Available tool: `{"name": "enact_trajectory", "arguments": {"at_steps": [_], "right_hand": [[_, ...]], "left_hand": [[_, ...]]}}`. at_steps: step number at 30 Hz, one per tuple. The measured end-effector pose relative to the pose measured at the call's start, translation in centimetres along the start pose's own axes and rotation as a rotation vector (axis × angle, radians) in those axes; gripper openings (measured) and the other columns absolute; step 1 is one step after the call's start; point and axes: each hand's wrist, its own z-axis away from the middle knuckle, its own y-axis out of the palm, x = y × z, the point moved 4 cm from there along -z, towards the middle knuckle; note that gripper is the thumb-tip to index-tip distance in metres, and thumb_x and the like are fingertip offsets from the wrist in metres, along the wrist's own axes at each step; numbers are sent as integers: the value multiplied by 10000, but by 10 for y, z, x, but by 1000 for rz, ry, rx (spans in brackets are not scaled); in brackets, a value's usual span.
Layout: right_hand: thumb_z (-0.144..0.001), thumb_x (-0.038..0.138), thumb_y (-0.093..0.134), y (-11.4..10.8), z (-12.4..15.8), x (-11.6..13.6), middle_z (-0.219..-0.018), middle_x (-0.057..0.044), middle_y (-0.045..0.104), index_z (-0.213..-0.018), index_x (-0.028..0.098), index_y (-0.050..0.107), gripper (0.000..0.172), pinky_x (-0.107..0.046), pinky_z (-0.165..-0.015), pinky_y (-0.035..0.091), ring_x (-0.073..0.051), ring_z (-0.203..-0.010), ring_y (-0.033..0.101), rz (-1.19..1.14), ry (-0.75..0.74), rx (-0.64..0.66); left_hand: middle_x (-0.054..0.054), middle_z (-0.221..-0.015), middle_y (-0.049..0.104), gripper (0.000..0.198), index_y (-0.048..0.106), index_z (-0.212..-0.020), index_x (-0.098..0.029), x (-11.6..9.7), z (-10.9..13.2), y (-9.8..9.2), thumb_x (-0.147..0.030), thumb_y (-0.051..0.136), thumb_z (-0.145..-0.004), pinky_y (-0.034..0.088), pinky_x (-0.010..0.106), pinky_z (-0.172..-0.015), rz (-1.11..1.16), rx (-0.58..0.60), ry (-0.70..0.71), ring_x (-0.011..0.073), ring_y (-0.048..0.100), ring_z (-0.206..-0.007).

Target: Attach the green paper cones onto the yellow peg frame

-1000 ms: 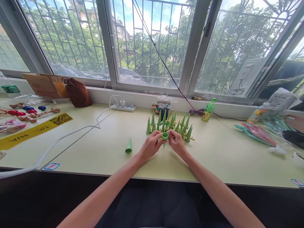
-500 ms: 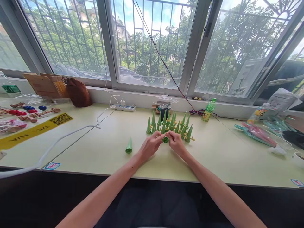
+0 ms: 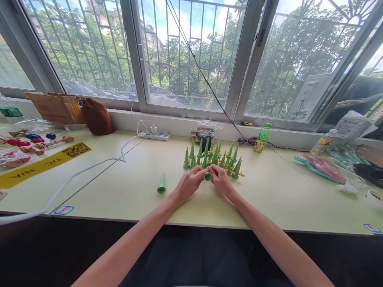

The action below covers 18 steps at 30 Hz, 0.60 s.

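Observation:
A green plastic cone (image 3: 207, 176) is held between my two hands, its round hollow base turned toward me. My left hand (image 3: 191, 181) closes on its left side, fingertips pressed to it. On its other side, the bent fingers of my right hand (image 3: 220, 178) pinch at the cone; whether they hold a small part as well is hidden. Just beyond my hands stand several upright green cones (image 3: 236, 169), many with small yellow pieces (image 3: 242, 174) sticking out of their sides. A single green cone (image 3: 161, 184) lies to the left, its open base facing me.
Behind the cones sits a small open box (image 3: 196, 135) with clear plastic. A white power strip (image 3: 155, 135) and its cable lie left of it, and a green-capped bottle (image 3: 262, 138) stands to the right. Wooden toys (image 3: 32, 147) lie far left; plastic bags (image 3: 324, 167) far right.
My hands stay around the cone, whose open base now tips slightly differently. The whole view has shifted a little; the other things rest where they were.

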Motion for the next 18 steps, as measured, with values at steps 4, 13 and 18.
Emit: {"name": "enact_trajectory", "arguments": {"at_steps": [4, 13, 18], "right_hand": [[-925, 507, 438, 0, 1, 3, -569, 44, 350, -678, 203, 417, 393, -236, -466, 257, -100, -501, 312, -2, -14, -15], [-926, 523, 432, 1, 2, 6, -566, 42, 363, -697, 201, 431, 395, -234, -473, 269, -99, -502, 321, 5, -35, -16], [-925, 522, 431, 0, 2, 7, -562, 43, 364, -712, 200, 447, 387, -239, -472, 260, -101, -498, 315, 8, -47, -32]], "left_hand": [[50, -1011, 575, 344, 572, -1159, -229, 2, -2, 0, -81, 453, -872, 461, 230, -688, 49, -12, -42, 118, 578, -731], [-17, -684, 578, 146, 532, -974, -179, 16, -2, 5, -152, 490, -837, 394, 233, -572, 150, -47, -354, 127, 524, -561], [-22, -535, 546, 354, 522, -679, -174, 12, -5, 3, -360, 387, -948, 372, 230, -537, 280, -33, -444, 104, 477, -462]]}}
